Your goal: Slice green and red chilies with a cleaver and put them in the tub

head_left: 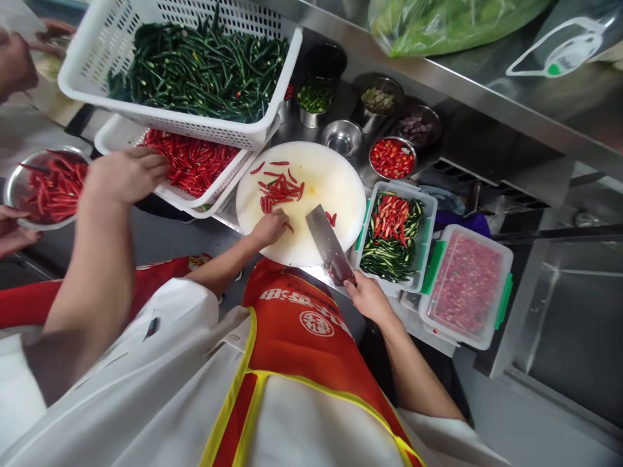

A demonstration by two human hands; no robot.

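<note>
A cleaver (327, 239) is gripped by its handle in my right hand (368, 295), its broad blade slanting over the right half of the round white cutting board (311, 155). On the board's lower left, my left hand (270, 228) has its fingers drawn together on a red chili pepper (291, 227), of which only a bit shows at the fingertips. Just beyond that hand lies a loose pile of red chili peppers (280, 189). A few cut red pieces (331, 219) lie right of the blade.
A white basket of green chilies (204, 71) stands above one of red chilies (195, 162). A co-worker's arm (109, 214) reaches there; a bowl of red chilies (53, 188) is held at left. Right are a tub of cut peppers (393, 227) and a lidded box (467, 279).
</note>
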